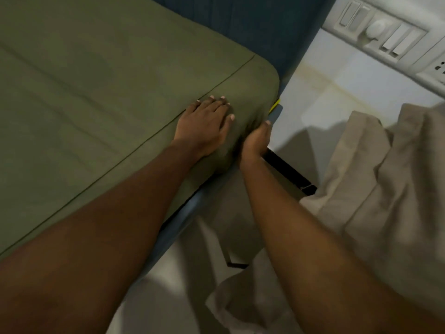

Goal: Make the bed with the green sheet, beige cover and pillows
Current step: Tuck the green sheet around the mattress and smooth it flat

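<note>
green sheet [96, 92] lies over the mattress, mostly smooth, a seam line running near the long edge, fabric wrapped round the rounded corner by the blue headboard [252, 20]. left hand [202, 126] lies flat on the sheet just inside that corner, fingers straight, grasping nothing. right hand [254, 143] is against the mattress side above the blue bed frame [183, 213], thumb up, fingers hidden; cannot tell if it grips. beige cover [385, 189] is heaped to the right, off the bed, with a strip of floor [187, 297] between. switch panel [385, 37] at upper right, markings unreadable.
</note>
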